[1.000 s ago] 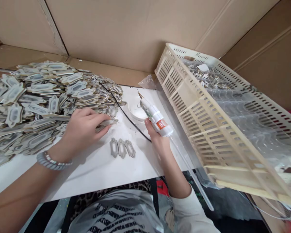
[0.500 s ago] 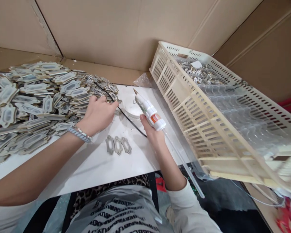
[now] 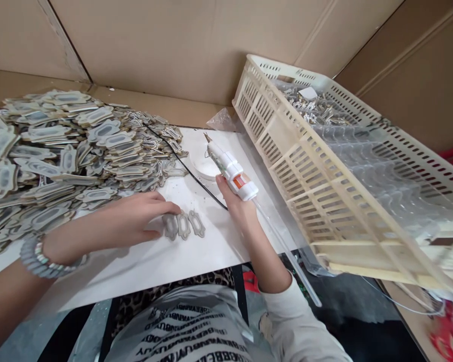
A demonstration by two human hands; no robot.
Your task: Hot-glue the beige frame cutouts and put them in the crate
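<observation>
The left hand lies flat and low on the white desk, fingers stretched out together toward three small grey frame-shaped pieces that lie side by side near the middle of the desk, a little toward its near edge; the fingertips reach the leftmost piece, and whether the hand pinches a further piece under the palm cannot be told. A beaded bracelet sits on that wrist. The right hand is closed around the grip of a white glue gun, which points its metal tip up and away toward the far edge, held above the desk just right of the three pieces; a clear glue stick runs out of its back past the near edge. A shallow white dish sits on the desk behind the gun, and a black cord crosses the desk beside it. A large heap of similar frame pieces covers the left and far-left part of the desk. At the right edge a cream slotted plastic crate rests tilted, with clear plastic trays and small metal parts inside. Brown cardboard walls stand behind the desk.
</observation>
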